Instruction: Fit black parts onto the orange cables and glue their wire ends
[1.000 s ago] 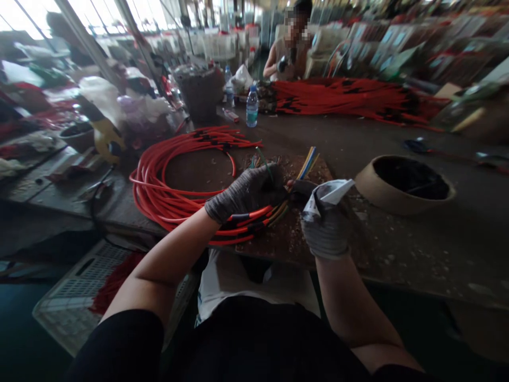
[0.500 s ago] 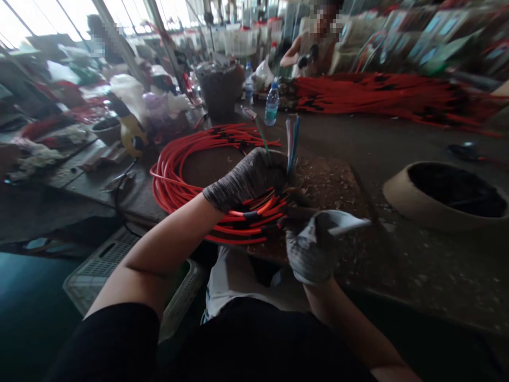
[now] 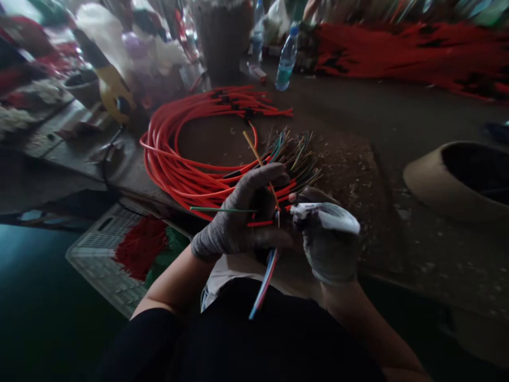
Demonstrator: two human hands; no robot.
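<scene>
My left hand [image 3: 234,212], in a grey knitted glove, is closed around the stripped end of a cable. A yellow wire [image 3: 254,147] points up from the grip, a green wire [image 3: 214,209] reaches left, and blue and pink wires [image 3: 264,284] hang towards my lap. Just to the right, my right hand [image 3: 330,244], also gloved, is shut on a pale, whitish curved tool [image 3: 334,216]; its kind is not clear. Behind both hands, a coil of red cables [image 3: 167,159] lies on the bench, its stripped multicoloured wire ends [image 3: 298,154] fanned out to the right.
At the right stands a round tan tub [image 3: 425,180] with a dark inside. A water bottle [image 3: 286,58], a dark bucket [image 3: 222,42] and a yellow-and-black tool [image 3: 115,93] stand farther back. Red cables [image 3: 397,53] lie behind. Below left is a plastic crate [image 3: 95,239].
My left hand has turned and moved lower, and the wires now spread in different directions instead of pointing up. My right hand shifted slightly right with the whitish tool. The view tilted down.
</scene>
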